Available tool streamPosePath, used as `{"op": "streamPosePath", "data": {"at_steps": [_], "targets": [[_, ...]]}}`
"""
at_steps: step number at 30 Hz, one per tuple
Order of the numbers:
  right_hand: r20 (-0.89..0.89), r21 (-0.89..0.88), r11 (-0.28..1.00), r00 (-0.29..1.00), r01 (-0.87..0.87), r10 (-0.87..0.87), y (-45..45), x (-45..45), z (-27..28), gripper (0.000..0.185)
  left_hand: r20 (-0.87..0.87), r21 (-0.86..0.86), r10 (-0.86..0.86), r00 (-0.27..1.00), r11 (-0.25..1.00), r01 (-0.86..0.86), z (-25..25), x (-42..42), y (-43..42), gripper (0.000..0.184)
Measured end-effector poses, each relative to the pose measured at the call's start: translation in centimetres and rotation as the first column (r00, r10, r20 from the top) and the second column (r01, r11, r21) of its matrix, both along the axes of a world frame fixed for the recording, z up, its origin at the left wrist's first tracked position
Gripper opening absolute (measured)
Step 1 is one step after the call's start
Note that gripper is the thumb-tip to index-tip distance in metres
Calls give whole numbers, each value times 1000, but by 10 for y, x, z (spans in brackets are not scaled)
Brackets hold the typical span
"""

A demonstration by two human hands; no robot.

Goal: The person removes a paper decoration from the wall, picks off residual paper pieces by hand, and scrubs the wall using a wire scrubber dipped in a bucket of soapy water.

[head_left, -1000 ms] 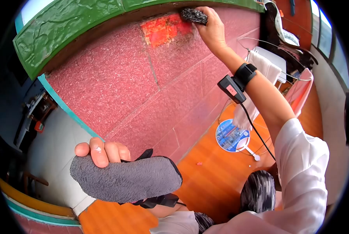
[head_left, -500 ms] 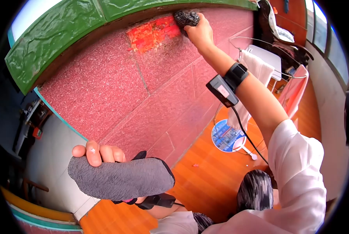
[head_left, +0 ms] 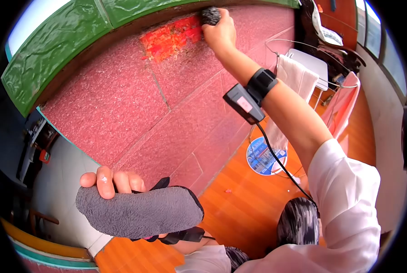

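Note:
My right hand (head_left: 221, 34) is closed on a dark, speckled scrubbing pad (head_left: 211, 16), which lies against the pink wall (head_left: 112, 95) just under the green ledge (head_left: 53, 45). Left of the pad is a patch of torn red and orange paper (head_left: 170, 40) stuck to the wall. At the lower left, my left hand (head_left: 114, 180) grips a grey fuzzy cloth (head_left: 142, 212) with black edging. Its fingers curl over the top of the cloth, and the thumb is hard to make out. A black strapped device is on my right wrist.
A round blue fan (head_left: 262, 156) lies on the orange wooden floor (head_left: 231, 214). Beside the wall at right, a wire rack holds a white towel (head_left: 297, 77) and a pink cloth (head_left: 344, 104). Behind stands a dark carved chair (head_left: 326, 41). A black cable hangs from the wrist device.
My right hand and the pad have moved left along the wall, closer to the red patch. The view has shifted slightly. My left hand still holds the grey cloth.

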State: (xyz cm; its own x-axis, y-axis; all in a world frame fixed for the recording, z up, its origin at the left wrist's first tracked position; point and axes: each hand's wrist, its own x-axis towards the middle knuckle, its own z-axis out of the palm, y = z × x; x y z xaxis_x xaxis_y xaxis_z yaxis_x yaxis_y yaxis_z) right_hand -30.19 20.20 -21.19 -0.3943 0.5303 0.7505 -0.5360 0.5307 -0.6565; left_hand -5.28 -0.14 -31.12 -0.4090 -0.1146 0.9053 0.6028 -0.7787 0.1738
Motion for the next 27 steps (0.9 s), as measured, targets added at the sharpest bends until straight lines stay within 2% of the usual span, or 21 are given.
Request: {"op": "streamPosePath", "data": {"at_steps": [1, 3, 4, 6, 7, 8, 9, 10, 11, 12, 13, 15, 16, 18, 19, 21, 22, 24, 25, 27], "targets": [[-71, 99, 995, 997, 3, 4, -14, 13, -6, 48, 1, 0, -2, 1000, 1000, 2, -1, -1, -5, 34], [-54, 239, 956, 981, -170, 188, -27, 42, -16, 46, 21, -72, -40, 999, 997, 41, -5, 0, -11, 42], [-52, 234, 957, 981, -168, 185, -23, 44, -16, 46, 24, -76, -42, 999, 996, 44, -5, 0, -12, 42], [-49, 234, 921, 942, -312, 331, -6, 43, -13, 44, 7, -98, -2, 1000, 995, 3, -4, 1, -14, 40], [-37, 66, 939, 939, -338, 341, 6, 20, -8, 44, 6, -94, -2, 1000, 996, 2, -2, 4, -12, 40], [-20, -21, 939, 939, -342, 342, 21, 1, 0, 44, 13, -57, 39, 999, 998, -38, 2, 9, -7, 34], [-6, -109, 933, 939, -343, 345, 30, -11, 5, 43, 18, -23, 79, 997, 997, -79, 6, 12, -5, 30], [54, -35, 974, 972, -225, 227, 25, -16, 6, 44, 17, -23, 78, 997, 997, -78, 9, 13, -9, 30], [104, 45, 994, 990, -104, 99, 12, -7, 12, 45, -14, -130, 27, 1000, 991, -29, 13, 13, -17, 30], [18, 46, 997, 998, -65, 64, -6, 6, 4, 44, -42, -234, -28, 999, 972, 17, 15, 12, -22, 29], [42, 48, 994, 994, -103, 101, -17, 20, -1, 44, -44, -232, -32, 998, 972, 21, 15, 10, -24, 29], [-30, 281, 947, 985, -155, 170, -18, 39, -17, 44, -80, -300, -54, 995, 954, 27, 13, 9, -25, 35], [-29, 279, 948, 985, -153, 168, -15, 38, -20, 44, -78, -301, -56, 995, 953, 30, 14, 9, -23, 35], [-45, 376, 895, 960, -241, 277, -2, 36, -22, 46, -35, -247, -35, 999, 969, 25, 16, 12, -17, 28], [-80, 236, 960, 982, -149, 172, 6, 30, -15, 46, -37, -243, -35, 999, 970, 25, 16, 13, -16, 28], [74, -64, 961, 959, -268, 272, 27, 4, 6, 47, -34, -176, 41, 999, 983, -46, 14, 16, -16, 29], [75, -63, 961, 959, -269, 273, 22, 5, 6, 47, -34, -176, 42, 999, 983, -47, 14, 16, -16, 29], [82, 43, 999, 996, -29, 25, 2, 5, 8, 50, -55, -177, -56, 997, 983, 45, 15, 14, -17, 32], [26, 98, 995, 999, -27, 24, -12, 17, 2, 46, -58, -177, -58, 997, 983, 47, 14, 14, -14, 32], [-65, 281, 953, 989, -112, 135, -19, 37, -11, 43, -71, -111, 54, 996, 992, -62, 9, 12, -10, 33]]}}
